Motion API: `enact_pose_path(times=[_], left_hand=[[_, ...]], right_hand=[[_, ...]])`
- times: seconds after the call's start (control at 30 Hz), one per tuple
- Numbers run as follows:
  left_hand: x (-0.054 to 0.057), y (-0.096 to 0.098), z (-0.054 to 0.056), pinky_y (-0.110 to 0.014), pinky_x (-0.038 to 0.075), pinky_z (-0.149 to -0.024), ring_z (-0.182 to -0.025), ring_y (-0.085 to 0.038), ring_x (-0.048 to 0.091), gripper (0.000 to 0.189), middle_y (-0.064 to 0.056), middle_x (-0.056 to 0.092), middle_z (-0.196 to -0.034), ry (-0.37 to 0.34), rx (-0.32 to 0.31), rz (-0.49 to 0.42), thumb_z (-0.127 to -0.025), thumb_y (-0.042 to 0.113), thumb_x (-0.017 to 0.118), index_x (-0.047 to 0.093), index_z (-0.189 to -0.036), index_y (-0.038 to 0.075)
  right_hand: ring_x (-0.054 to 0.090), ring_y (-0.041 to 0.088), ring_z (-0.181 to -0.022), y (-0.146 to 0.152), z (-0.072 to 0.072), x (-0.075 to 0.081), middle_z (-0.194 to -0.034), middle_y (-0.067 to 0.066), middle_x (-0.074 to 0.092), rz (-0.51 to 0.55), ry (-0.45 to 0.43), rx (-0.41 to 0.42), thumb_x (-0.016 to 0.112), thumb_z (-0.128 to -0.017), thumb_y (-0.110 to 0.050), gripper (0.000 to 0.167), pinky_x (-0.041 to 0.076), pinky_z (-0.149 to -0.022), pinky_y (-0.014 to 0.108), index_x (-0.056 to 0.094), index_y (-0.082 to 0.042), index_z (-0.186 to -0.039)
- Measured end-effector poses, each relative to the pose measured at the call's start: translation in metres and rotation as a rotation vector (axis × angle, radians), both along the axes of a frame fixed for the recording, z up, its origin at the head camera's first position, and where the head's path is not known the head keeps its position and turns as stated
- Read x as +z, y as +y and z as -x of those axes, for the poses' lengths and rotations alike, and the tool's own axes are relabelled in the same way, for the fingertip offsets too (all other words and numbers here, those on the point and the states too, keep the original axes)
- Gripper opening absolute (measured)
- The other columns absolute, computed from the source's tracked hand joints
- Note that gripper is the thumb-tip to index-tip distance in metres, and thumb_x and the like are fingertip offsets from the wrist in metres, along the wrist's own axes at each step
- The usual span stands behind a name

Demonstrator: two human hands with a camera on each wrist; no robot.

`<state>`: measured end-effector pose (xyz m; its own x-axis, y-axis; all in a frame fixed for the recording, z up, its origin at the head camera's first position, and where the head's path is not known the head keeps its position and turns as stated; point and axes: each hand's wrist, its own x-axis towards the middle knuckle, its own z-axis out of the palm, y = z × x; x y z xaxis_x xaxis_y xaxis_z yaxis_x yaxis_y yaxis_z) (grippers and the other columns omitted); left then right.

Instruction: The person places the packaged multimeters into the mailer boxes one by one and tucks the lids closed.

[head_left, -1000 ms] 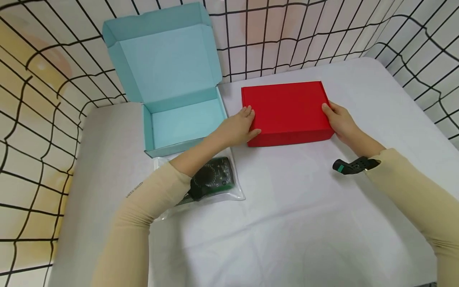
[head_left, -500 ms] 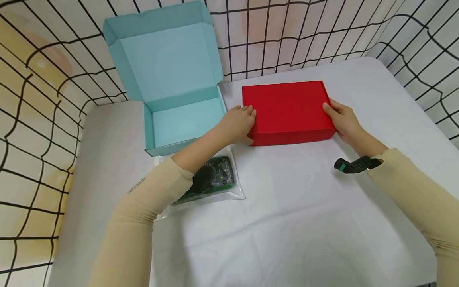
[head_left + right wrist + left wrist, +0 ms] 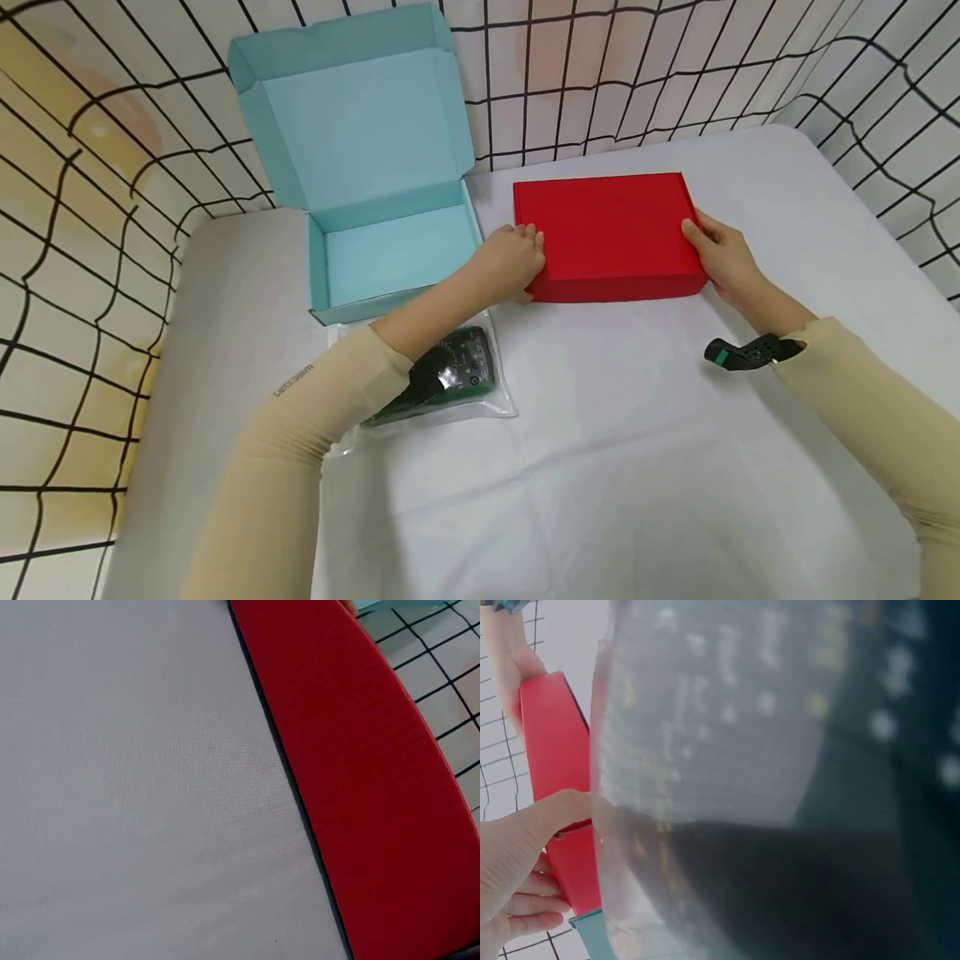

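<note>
A closed red box (image 3: pixel 611 229) lies flat on the white-covered table. My left hand (image 3: pixel 504 265) holds its left end, the fingers bent over the edge. In the left wrist view, the thumb of the left hand (image 3: pixel 514 859) touches the red box (image 3: pixel 555 742). My right hand (image 3: pixel 729 260) grips the right end, thumb on the top face; its other fingers are partly hidden. The red box's long side (image 3: pixel 352 765) fills much of the right wrist view, where the right hand is out of sight.
Left of the red box stands an open light-blue box (image 3: pixel 386 258), lid raised. In front of it lies a clear plastic bag (image 3: pixel 495 404) holding a dark circuit board (image 3: pixel 461 367), partly behind the left forearm. Black wire grid (image 3: pixel 585 83) borders the table.
The left hand's fingers and thumb, spread a second ago, have bent in around the red box's left end. The right hand keeps its hold. The whole head view has shifted slightly.
</note>
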<state>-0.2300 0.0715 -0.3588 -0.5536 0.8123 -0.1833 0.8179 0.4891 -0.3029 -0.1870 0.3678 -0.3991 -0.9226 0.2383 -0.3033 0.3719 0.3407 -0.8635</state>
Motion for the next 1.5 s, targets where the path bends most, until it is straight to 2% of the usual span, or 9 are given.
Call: enact_pose_path(times=[0.17,0.3,0.43,0.6,0.77,0.9,1.07,1.3,1.5], left_hand=[[-0.005,-0.001,-0.002,-0.038,0.042,-0.098,-0.121,-0.033,0.049,0.086,-0.021,0.046,-0.135,0.097,-0.058,0.072,-0.077,0.048,0.066,0.037,-0.138,-0.005],[-0.007,-0.001,-0.003,-0.037,0.041,-0.099,-0.122,-0.032,0.049,0.085,-0.022,0.044,-0.137,0.15,-0.076,0.096,-0.079,0.049,0.063,0.036,-0.138,-0.006],[-0.007,-0.001,-0.003,-0.035,0.044,-0.095,-0.123,-0.031,0.048,0.085,-0.02,0.044,-0.137,0.122,-0.048,0.085,-0.079,0.049,0.064,0.036,-0.138,-0.005],[-0.005,-0.001,0.0,-0.035,0.045,-0.095,-0.125,-0.028,0.046,0.086,-0.017,0.044,-0.138,0.079,-0.031,0.077,-0.078,0.048,0.067,0.035,-0.139,-0.003],[-0.005,0.0,0.003,-0.037,0.045,-0.095,-0.123,-0.029,0.048,0.087,-0.018,0.046,-0.137,0.041,-0.041,0.06,-0.076,0.048,0.068,0.037,-0.139,-0.003],[-0.004,0.001,0.005,-0.037,0.046,-0.094,-0.121,-0.029,0.05,0.084,-0.017,0.048,-0.135,0.018,-0.047,0.056,-0.075,0.045,0.069,0.038,-0.138,-0.003],[0.002,-0.002,0.009,-0.037,0.046,-0.093,-0.116,-0.029,0.053,0.08,-0.017,0.052,-0.131,-0.016,-0.067,0.066,-0.077,0.043,0.068,0.04,-0.137,-0.002],[0.008,-0.004,0.014,-0.032,0.05,-0.081,-0.088,-0.019,0.06,0.058,-0.006,0.065,-0.1,-0.064,-0.099,0.0,-0.072,0.042,0.071,0.057,-0.114,0.005],[0.007,-0.004,0.014,-0.032,0.051,-0.081,-0.089,-0.02,0.06,0.061,-0.008,0.065,-0.102,-0.07,-0.114,0.011,-0.074,0.042,0.07,0.055,-0.118,0.003]], right_hand=[[0.031,0.022,-0.125,0.0,-0.001,-0.002,-0.154,0.009,0.016,-0.017,-0.004,-0.001,0.04,-0.09,-0.054,0.069,0.038,-0.1,0.026,0.014,-0.025,-0.147],[0.029,0.023,-0.129,0.0,-0.001,-0.002,-0.154,0.009,0.016,-0.036,0.021,-0.007,0.039,-0.091,-0.053,0.068,0.032,-0.106,0.036,0.015,-0.023,-0.147],[0.03,0.022,-0.128,0.0,-0.001,-0.002,-0.154,0.009,0.016,-0.042,0.027,0.002,0.039,-0.091,-0.052,0.068,0.035,-0.103,0.031,0.015,-0.023,-0.147],[0.032,0.021,-0.125,0.001,-0.001,-0.003,-0.153,0.01,0.018,-0.048,0.036,0.006,0.04,-0.091,-0.052,0.067,0.041,-0.086,0.013,0.016,-0.023,-0.147],[0.033,0.019,-0.122,0.002,-0.001,-0.004,-0.153,0.01,0.019,-0.05,0.036,0.003,0.04,-0.091,-0.052,0.067,0.04,-0.075,0.007,0.016,-0.022,-0.147],[0.032,0.02,-0.123,0.002,0.0,-0.004,-0.153,0.01,0.017,-0.051,0.014,0.008,0.04,-0.091,-0.053,0.068,0.04,-0.085,0.012,0.015,-0.024,-0.147],[0.029,0.023,-0.126,0.002,0.002,-0.003,-0.154,0.01,0.014,-0.053,-0.003,0.01,0.039,-0.09,-0.054,0.069,0.033,-0.106,0.034,0.013,-0.026,-0.147],[0.029,0.025,-0.126,0.001,0.001,-0.003,-0.154,0.011,0.014,-0.066,-0.012,0.013,0.038,-0.09,-0.056,0.07,0.032,-0.107,0.039,0.012,-0.025,-0.147],[0.026,0.028,-0.129,0.001,-0.001,-0.002,-0.154,0.011,0.013,-0.056,-0.014,0.014,0.039,-0.089,-0.057,0.072,0.03,-0.107,0.044,0.011,-0.027,-0.147]])
